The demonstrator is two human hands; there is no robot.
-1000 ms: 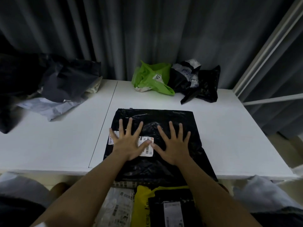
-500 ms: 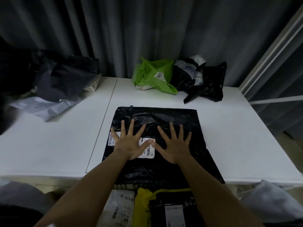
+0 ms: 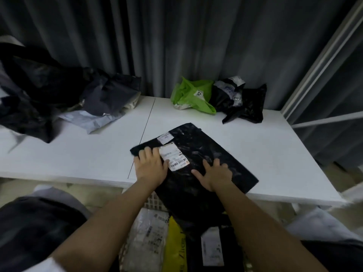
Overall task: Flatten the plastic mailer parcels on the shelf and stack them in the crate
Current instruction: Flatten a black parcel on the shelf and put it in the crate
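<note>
A flattened black mailer with white shipping labels lies turned at an angle on the white shelf. Its near end hangs over the front edge above the white lattice crate. My left hand grips its left side beside the label, fingers curled. On the mailer's middle, my right hand holds the plastic with bent fingers and the thumb spread. The crate holds a pale mailer, a yellow one and a black one with a white label.
A crumpled green mailer and a crumpled black mailer sit at the shelf's back. A heap of dark and light grey mailers covers the left side. A white frame post rises at right, before a dark curtain.
Both hands were pressing flat with spread fingers on the squarely laid mailer. Now the fingers are curled, and the mailer has turned and slid toward me over the shelf's edge.
</note>
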